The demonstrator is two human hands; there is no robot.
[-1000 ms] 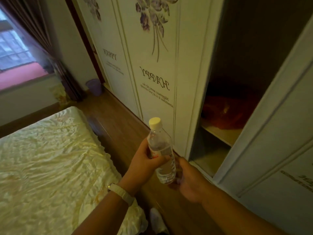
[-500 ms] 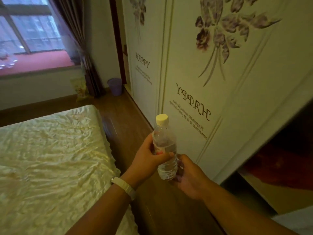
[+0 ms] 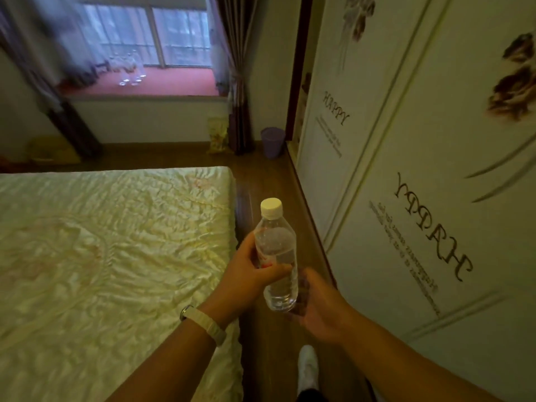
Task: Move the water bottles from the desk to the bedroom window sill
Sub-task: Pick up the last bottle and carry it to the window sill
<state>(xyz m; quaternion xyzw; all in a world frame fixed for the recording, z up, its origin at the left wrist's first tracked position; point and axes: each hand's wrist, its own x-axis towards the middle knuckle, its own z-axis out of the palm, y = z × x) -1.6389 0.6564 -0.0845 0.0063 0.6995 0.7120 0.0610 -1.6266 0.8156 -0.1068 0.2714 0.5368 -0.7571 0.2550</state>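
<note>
Left hand (image 3: pixel 249 274) fingers are curling tight around the water bottle (image 3: pixel 277 256) at its label band, thumb lying across the front. Right hand (image 3: pixel 319 309) is cupping under the bottle's base, fingers loosely bent and touching the bottom; can't tell how firmly it's gripping. Bottle is standing nearly upright, long axis vertical, white cap (image 3: pixel 271 205) pointing up and slightly away, water filling about the lower half. It's sitting between both hands, above the wood floor (image 3: pixel 266 175), in the gap between the bed (image 3: pixel 116 242) and the wardrobe doors (image 3: pixel 420 198). A white band is sitting on the left wrist. Window sill (image 3: pixel 174 81) is lying well ahead, with a few clear bottles (image 3: pixel 130 69) on it, blurred. Purple bin (image 3: pixel 272 142) is standing by the curtain (image 3: pixel 236 82).
</note>
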